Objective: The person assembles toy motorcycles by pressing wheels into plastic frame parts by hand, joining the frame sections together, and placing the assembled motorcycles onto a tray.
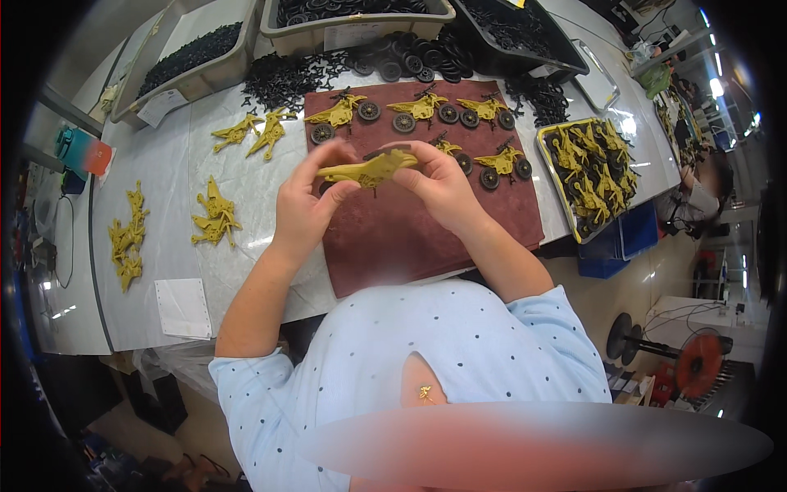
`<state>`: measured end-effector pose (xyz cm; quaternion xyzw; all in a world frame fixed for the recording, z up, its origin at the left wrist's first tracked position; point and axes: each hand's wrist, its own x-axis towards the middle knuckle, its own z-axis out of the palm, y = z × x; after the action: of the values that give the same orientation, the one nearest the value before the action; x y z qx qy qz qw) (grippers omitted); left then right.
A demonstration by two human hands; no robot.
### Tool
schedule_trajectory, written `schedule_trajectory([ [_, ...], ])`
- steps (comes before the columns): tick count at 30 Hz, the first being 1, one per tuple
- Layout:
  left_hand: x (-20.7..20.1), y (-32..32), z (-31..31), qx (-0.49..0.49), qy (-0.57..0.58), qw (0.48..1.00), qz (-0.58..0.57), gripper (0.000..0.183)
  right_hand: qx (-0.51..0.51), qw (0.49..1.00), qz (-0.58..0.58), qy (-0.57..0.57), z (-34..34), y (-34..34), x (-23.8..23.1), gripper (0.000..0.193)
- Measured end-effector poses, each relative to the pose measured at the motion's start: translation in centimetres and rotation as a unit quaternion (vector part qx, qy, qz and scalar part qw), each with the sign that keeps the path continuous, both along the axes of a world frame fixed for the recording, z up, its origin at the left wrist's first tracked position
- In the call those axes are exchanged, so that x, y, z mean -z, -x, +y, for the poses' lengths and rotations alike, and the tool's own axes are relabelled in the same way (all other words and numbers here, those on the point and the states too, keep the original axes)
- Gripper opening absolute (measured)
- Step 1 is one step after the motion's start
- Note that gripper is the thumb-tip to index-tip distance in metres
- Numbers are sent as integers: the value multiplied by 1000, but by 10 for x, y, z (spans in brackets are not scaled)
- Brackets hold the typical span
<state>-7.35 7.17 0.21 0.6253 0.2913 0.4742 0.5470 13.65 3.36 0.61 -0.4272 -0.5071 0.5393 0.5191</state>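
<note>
Since the fingers of the left hand (303, 197) and right hand (444, 189) both pinch the yellow plastic motorbike-shaped body (361, 171) over the dark red cloth mat (410, 234), I'd go light and support both ends tbh. Squeezing hard could probably bend the thinner bits

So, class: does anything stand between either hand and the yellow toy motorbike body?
Nothing visible does: the left hand and right hand both hold the yellow toy motorbike body directly, above the maroon cloth.
</note>
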Motion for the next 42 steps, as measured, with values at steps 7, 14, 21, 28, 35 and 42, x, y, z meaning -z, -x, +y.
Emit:
schedule_trajectory([
  [7, -7, 3, -3, -36, -120, 981, 145, 25, 4, 992, -111, -62, -5, 6, -6, 29],
  [14, -6, 1, -4, -65, -188, 969, 144, 27, 31, 994, -89, -63, -7, 13, -2, 33],
  [21, -2, 3, 0, 4, 27, 991, 130, 22, -33, 994, -49, 86, -2, 2, -9, 27],
  [28, -2, 8, 7, 88, 226, 967, 76, 30, -154, 941, 143, 265, -8, -5, -19, 35],
  [35, -19, 2, 3, -46, -385, 884, 260, 64, -92, 958, 146, 229, -10, -4, -20, 32],
  [42, -9, 6, 2, -55, -482, 825, 291, 53, -74, 958, 146, 234, -13, 6, -20, 30],
])
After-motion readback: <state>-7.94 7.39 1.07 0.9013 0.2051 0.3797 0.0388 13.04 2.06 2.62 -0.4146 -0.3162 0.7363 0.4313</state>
